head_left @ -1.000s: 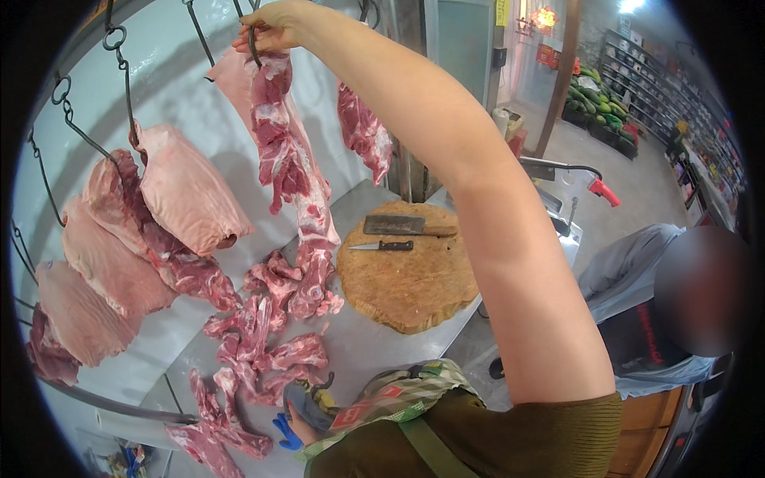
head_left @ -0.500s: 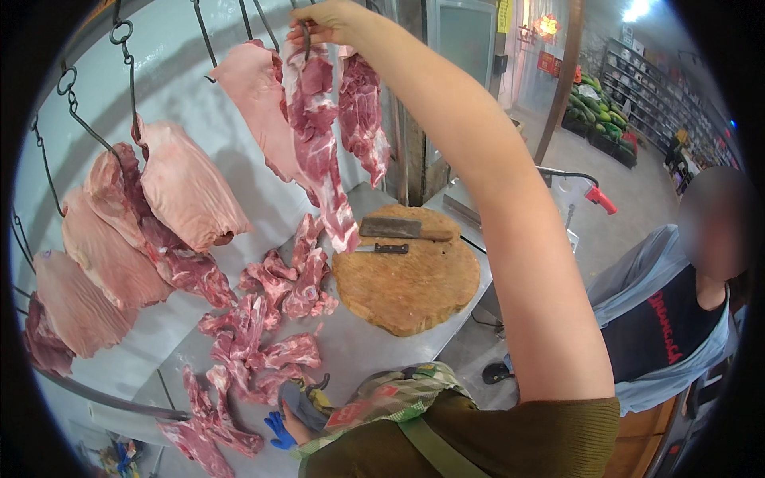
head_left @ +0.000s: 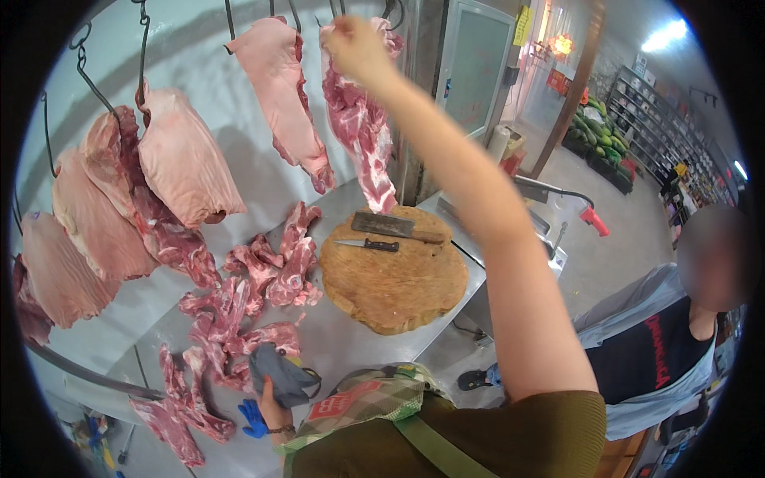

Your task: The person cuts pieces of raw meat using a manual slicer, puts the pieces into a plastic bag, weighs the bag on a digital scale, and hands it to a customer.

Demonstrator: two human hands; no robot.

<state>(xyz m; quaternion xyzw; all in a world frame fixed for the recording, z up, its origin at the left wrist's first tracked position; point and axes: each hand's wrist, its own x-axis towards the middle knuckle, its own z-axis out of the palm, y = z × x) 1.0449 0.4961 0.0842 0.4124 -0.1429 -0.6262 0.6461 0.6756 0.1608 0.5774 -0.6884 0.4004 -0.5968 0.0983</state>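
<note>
Raised high, my right hand (head_left: 355,44) is closed, slightly blurred, around what looks like a meat hook (head_left: 343,7) at the top of a hanging strip of raw meat (head_left: 351,103). The strip's bony lower end dangles just beyond the chopping block. It overlaps another red piece behind it, so their border is hard to make out. Low at my front, my left hand (head_left: 273,410) holds a bunched grey cloth item (head_left: 280,376) with a dark strap. A blue glove (head_left: 253,418) with finger shapes shows beside that hand.
A round wooden chopping block (head_left: 390,287) carries a cleaver (head_left: 384,225) and a small knife (head_left: 370,245). Meaty bones (head_left: 231,311) lie on the metal table. Skin-on slabs (head_left: 187,163) hang at left, another slab (head_left: 279,88) at centre. A person (head_left: 653,342) stands at right.
My right hand has carried the hanging strip rightward, away from the central skin-on slab. The left hand and grey cloth have come up slightly, showing more of the cloth. The view has shifted a little.
</note>
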